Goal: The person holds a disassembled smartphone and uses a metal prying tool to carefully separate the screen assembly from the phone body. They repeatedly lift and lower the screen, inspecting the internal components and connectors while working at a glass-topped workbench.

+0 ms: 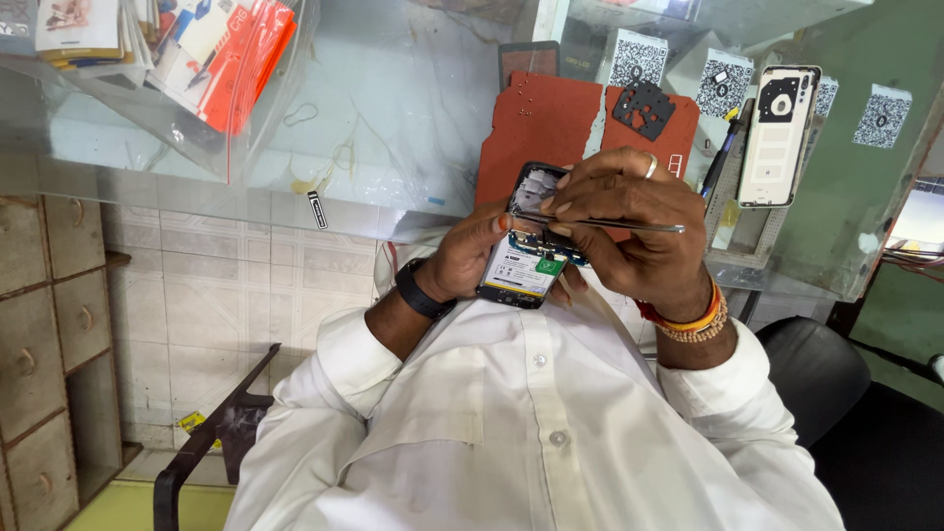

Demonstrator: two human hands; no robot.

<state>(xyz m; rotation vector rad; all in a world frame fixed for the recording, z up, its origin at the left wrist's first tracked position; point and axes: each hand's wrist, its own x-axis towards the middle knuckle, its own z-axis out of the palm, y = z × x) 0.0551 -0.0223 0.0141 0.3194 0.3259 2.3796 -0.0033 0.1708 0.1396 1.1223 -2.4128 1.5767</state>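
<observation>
Head camera looks down on an opened phone (pixel 526 251), its back cover off and battery showing, held close to the chest above the white shirt (pixel 531 413). His left hand (pixel 462 258) cradles it from below, fingers wrapped tight, likely to keep it steady. His right hand (pixel 629 221) pinches thin metal tweezers (pixel 610 224) laid across the phone's upper part, tips at the circuit board. Beyond, on the glass counter (pixel 374 108), lie red mats (pixel 541 123) and a removed back cover (pixel 777 138).

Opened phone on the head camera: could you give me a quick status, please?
Left hand grips opened phone. Right hand holds tweezers at its upper internals. Nothing blocking; back cover lies apart on the counter.
</observation>
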